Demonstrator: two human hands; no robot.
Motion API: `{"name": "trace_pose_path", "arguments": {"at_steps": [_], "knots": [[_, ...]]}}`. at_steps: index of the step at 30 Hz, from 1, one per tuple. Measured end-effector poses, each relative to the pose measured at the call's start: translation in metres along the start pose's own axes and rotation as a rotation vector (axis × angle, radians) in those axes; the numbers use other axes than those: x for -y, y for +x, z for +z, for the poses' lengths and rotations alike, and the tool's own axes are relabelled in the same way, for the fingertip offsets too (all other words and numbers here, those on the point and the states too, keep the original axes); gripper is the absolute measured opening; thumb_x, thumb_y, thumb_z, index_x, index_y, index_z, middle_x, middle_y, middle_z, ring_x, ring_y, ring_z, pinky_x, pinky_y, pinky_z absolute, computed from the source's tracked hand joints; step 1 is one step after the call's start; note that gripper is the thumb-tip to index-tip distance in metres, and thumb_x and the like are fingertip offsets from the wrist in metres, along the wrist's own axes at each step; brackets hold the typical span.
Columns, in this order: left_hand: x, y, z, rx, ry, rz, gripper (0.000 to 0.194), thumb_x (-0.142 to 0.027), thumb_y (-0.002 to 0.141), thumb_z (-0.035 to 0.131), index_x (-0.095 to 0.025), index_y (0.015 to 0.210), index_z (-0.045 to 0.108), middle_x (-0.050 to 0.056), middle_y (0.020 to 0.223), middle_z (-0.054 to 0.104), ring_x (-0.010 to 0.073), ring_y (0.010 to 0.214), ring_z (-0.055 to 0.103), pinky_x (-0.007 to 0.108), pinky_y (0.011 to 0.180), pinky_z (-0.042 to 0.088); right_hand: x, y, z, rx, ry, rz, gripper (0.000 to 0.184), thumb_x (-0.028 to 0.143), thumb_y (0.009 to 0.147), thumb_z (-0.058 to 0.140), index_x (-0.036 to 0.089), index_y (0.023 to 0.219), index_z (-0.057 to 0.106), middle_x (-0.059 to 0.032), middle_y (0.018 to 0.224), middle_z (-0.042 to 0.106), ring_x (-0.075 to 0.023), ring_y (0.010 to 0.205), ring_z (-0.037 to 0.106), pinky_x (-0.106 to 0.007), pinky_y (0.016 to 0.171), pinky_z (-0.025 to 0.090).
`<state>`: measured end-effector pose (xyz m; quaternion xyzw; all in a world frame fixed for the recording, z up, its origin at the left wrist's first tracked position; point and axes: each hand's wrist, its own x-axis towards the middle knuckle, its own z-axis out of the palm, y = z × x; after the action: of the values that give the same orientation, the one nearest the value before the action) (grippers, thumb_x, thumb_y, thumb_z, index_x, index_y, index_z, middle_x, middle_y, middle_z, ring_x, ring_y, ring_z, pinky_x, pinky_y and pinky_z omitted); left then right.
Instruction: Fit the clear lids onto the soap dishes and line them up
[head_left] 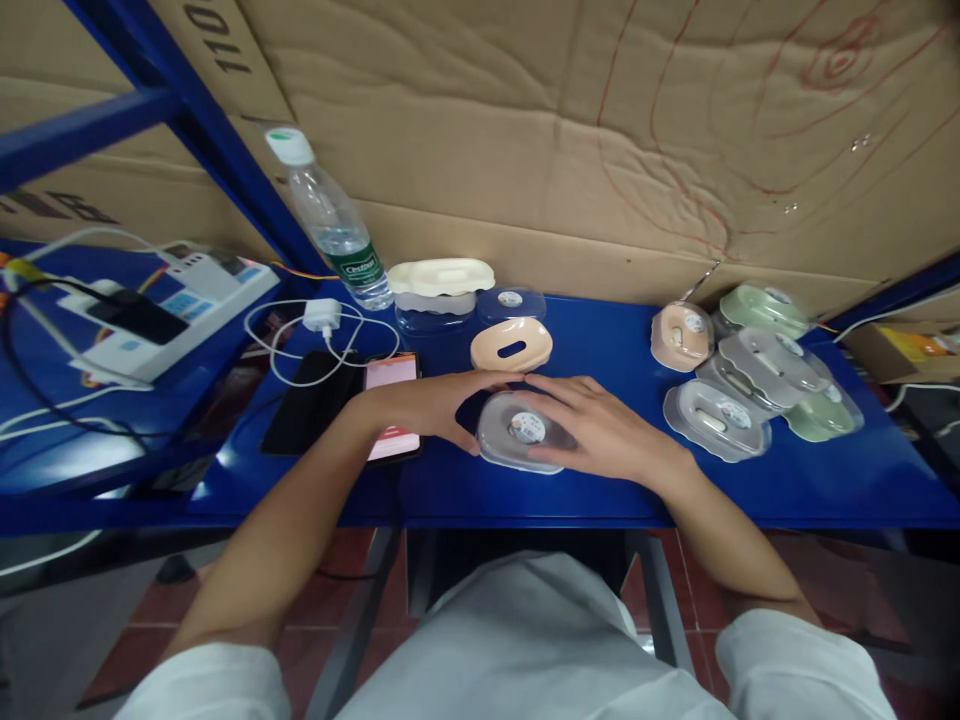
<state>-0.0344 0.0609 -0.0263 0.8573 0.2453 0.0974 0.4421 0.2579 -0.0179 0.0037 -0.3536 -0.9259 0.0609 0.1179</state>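
A grey soap box with a clear lid and a round white label lies on the blue table in front of me. My left hand curves round its left side, thumb at the near-left edge and fingers reaching behind it. Over its right side lies my right hand, thumb near the front rim and fingers across the top and far edge. Just beyond the hands sits a peach oval soap tray with a dark slot. Behind it are a cream tray on stacked clear parts and a clear labelled lid.
Several lidded soap boxes in grey, green and peach cluster at the right. To the left are a lit phone, a dark phone, a white charger with cable, a water bottle and a power strip. Cardboard stands behind.
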Motion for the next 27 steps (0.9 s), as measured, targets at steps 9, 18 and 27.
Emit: {"name": "trace_pose_path", "arguments": {"at_steps": [9, 18, 27], "knots": [[0.01, 0.0, -0.01, -0.221, 0.119, -0.02, 0.051, -0.045, 0.099, 0.07, -0.03, 0.148, 0.066, 0.011, 0.153, 0.066, 0.0317, 0.142, 0.062, 0.053, 0.123, 0.049, 0.012, -0.003, 0.004, 0.052, 0.075, -0.141, 0.05, 0.046, 0.101, 0.076, 0.021, 0.143, 0.069, -0.0161, 0.162, 0.061, -0.0335, 0.149, 0.059, -0.054, 0.122, 0.048], [0.02, -0.001, -0.005, -0.241, 0.393, -0.082, 0.044, -0.042, 0.102, 0.067, -0.031, 0.145, 0.065, 0.011, 0.159, 0.056, 0.0344, 0.156, 0.044, 0.06, 0.13, 0.036, -0.041, -0.028, 0.0, -0.106, -0.284, 0.257, 0.053, 0.007, 0.092, 0.062, 0.018, 0.143, 0.065, -0.0228, 0.162, 0.059, -0.0458, 0.152, 0.051, -0.077, 0.123, 0.035], [0.015, 0.002, -0.003, -0.171, 0.317, 0.02, 0.04, -0.032, 0.094, 0.074, -0.026, 0.133, 0.068, 0.012, 0.155, 0.057, 0.0333, 0.153, 0.046, 0.053, 0.128, 0.041, -0.024, 0.005, 0.034, -0.031, -0.279, 0.053, 0.058, 0.004, 0.099, 0.052, 0.015, 0.156, 0.059, -0.0193, 0.162, 0.06, -0.0358, 0.15, 0.055, -0.058, 0.124, 0.042]]}}
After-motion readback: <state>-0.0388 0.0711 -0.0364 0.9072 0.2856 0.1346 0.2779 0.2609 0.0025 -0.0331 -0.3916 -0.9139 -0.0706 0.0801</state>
